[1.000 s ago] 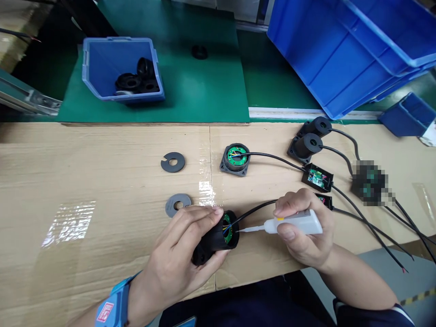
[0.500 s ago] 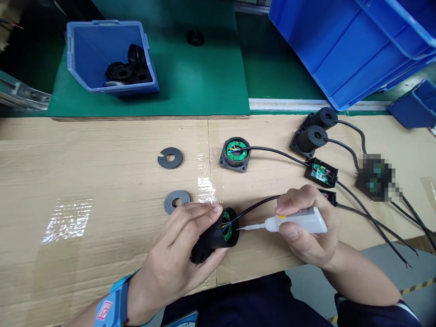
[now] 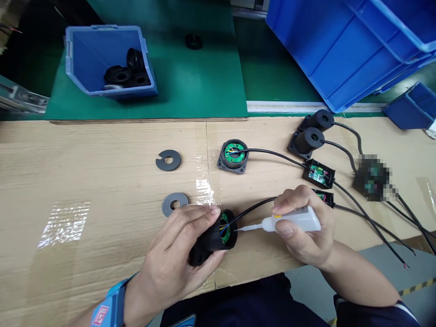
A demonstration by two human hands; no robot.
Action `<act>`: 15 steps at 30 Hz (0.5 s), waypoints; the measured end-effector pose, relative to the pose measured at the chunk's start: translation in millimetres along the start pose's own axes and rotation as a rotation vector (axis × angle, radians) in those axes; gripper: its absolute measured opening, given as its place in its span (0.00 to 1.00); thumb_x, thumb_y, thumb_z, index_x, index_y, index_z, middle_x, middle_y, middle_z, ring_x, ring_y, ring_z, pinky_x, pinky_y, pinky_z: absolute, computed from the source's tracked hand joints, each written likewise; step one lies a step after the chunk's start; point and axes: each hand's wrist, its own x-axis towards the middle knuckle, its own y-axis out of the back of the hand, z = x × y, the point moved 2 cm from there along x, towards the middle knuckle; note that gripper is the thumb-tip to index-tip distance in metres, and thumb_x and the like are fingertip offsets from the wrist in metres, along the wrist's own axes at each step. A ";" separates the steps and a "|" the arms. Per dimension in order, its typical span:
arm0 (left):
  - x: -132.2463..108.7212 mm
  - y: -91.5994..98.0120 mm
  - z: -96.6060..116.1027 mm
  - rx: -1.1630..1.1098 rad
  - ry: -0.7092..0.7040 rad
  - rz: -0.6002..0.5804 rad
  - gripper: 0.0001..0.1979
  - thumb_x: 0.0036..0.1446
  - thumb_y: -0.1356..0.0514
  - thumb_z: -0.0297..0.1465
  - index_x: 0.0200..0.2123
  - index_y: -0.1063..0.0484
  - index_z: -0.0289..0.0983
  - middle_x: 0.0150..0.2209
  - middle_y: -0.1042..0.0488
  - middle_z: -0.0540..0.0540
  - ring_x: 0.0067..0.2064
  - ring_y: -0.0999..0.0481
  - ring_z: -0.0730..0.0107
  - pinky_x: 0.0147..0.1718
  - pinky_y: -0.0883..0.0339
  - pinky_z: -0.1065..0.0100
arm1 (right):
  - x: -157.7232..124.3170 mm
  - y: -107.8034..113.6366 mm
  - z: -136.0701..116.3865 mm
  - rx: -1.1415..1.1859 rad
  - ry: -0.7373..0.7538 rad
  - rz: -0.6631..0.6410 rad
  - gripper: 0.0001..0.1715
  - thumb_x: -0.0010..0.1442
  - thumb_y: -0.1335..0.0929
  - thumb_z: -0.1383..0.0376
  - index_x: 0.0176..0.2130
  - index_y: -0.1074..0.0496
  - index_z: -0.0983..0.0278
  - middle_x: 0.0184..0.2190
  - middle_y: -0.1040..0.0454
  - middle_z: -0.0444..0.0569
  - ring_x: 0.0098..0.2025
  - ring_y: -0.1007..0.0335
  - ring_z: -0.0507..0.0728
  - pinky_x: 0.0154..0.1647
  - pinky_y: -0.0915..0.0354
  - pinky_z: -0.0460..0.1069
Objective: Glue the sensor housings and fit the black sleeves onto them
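Observation:
My left hand (image 3: 177,254) is wrapped round a black round housing (image 3: 213,238), tilted so its open end with a green circuit board and coloured wires faces right. My right hand (image 3: 301,229) grips a small white glue bottle (image 3: 296,221); its thin nozzle tip touches the rim of the housing's open end. A black cable runs from the housing to the right, passing under my right hand.
Two grey slotted discs (image 3: 168,160) (image 3: 175,204) lie on the cardboard. Another open housing (image 3: 233,156), two closed black housings (image 3: 308,136), small black boxes (image 3: 318,173) and cables lie at right. A small blue bin (image 3: 85,59) of black parts stands behind; large blue crates (image 3: 340,41) at back right.
Both hands keep their hold, nozzle at the housing's open end. The camera view has shifted slightly; nothing on the table has moved.

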 end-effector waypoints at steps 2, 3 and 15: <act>0.4 -0.3 -0.3 0.001 0.001 -0.001 0.25 0.57 0.32 0.23 0.58 0.32 0.30 0.49 0.23 0.37 0.52 0.22 0.59 0.55 0.27 0.60 | -0.1 -0.1 0.3 0.003 -0.001 -0.003 0.08 0.65 0.26 0.61 0.42 0.26 0.60 0.29 0.24 0.43 0.24 0.31 0.50 0.23 0.34 0.47; 0.6 -0.5 -0.6 0.001 0.002 -0.004 0.26 0.57 0.32 0.24 0.58 0.32 0.30 0.49 0.23 0.37 0.52 0.22 0.59 0.55 0.27 0.60 | -0.2 -0.2 0.2 0.005 0.000 -0.001 0.08 0.65 0.26 0.61 0.42 0.26 0.60 0.30 0.24 0.43 0.24 0.31 0.50 0.24 0.34 0.46; 0.9 -1.1 0.5 -0.019 0.055 -0.019 0.25 0.59 0.32 0.28 0.58 0.33 0.33 0.48 0.22 0.39 0.50 0.21 0.58 0.50 0.24 0.60 | 0.1 2.0 -1.3 -0.082 0.036 0.026 0.10 0.64 0.26 0.58 0.41 0.26 0.60 0.28 0.24 0.43 0.23 0.30 0.51 0.22 0.34 0.47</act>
